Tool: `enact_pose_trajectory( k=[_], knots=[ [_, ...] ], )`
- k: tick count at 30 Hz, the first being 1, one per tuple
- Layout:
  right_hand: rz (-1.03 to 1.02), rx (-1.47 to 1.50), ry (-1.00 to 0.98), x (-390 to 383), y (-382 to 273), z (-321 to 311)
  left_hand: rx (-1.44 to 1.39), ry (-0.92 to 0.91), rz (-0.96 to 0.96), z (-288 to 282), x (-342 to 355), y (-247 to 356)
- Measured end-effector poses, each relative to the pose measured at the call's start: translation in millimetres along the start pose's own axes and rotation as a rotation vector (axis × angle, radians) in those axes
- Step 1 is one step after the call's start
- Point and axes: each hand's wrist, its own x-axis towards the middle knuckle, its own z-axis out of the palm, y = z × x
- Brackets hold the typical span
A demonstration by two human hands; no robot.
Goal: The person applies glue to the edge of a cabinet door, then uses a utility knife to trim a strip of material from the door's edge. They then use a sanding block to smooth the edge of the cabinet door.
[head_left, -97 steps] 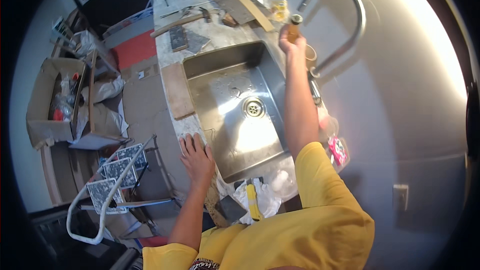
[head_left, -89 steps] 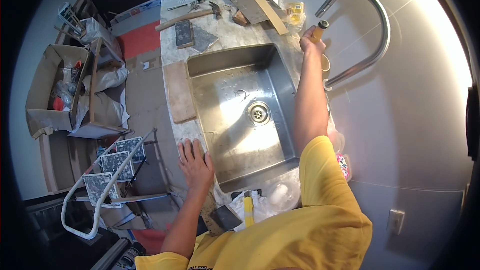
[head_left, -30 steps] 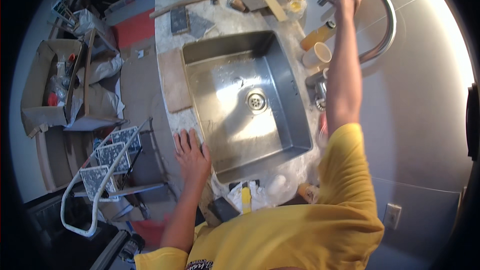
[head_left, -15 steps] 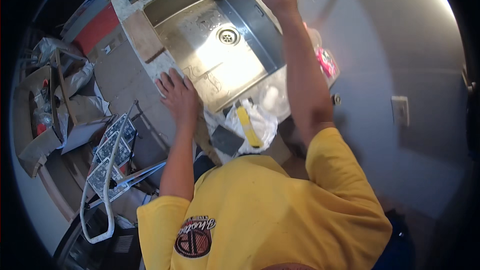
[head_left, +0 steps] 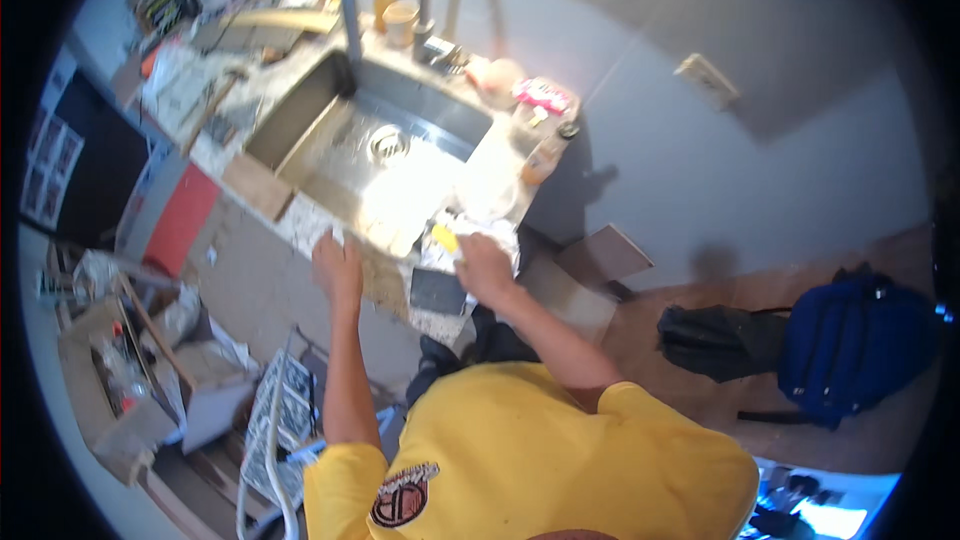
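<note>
Resting flat, fingers apart, left hand (head_left: 338,265) on the table (head_left: 385,280) edge; right hand (head_left: 484,268) covering white packaging (head_left: 480,230), grip unclear; yellow item (head_left: 444,237) peeking beside.

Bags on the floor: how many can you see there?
2. A blue backpack lies on the floor at the far right, and a black bag lies just left of it, touching or nearly so. Others may be hidden beyond the picture's dark rim.
</note>
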Motion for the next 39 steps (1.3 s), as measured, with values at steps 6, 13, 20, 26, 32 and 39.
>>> enact_pose_trajectory(
  k=[6, 13, 20, 26, 32, 39],
  knots=[
    [-0.024, 0.232, 0.197, 7.2, -17.1, -49.5, -0.417, -0.061, 0.108, -13.9, -53.2, 50.7],
    [0.175, 1.279, 0.01, -28.4, 2.6, -171.1, -0.674, -0.078, 0.152, -52.5, -77.3, 156.3],
    [0.08, 1.245, 0.431, -51.2, 79.3, -312.4, -0.797, 0.094, 0.642, -88.8, -46.8, 346.9],
    [0.344, 1.361, 0.175, -81.4, 173.3, -264.1, -0.891, 0.321, 0.806, -90.5, 0.4, 494.1],
    [0.444, 1.364, 0.15, -99.6, 219.6, -253.7, -1.217, 0.503, 0.929, -87.1, 22.6, 550.3],
    [0.376, 1.258, 0.268, -83.0, 224.7, -286.6, -1.212, 0.602, 0.908, -89.7, 21.1, 552.2]
  ],
)
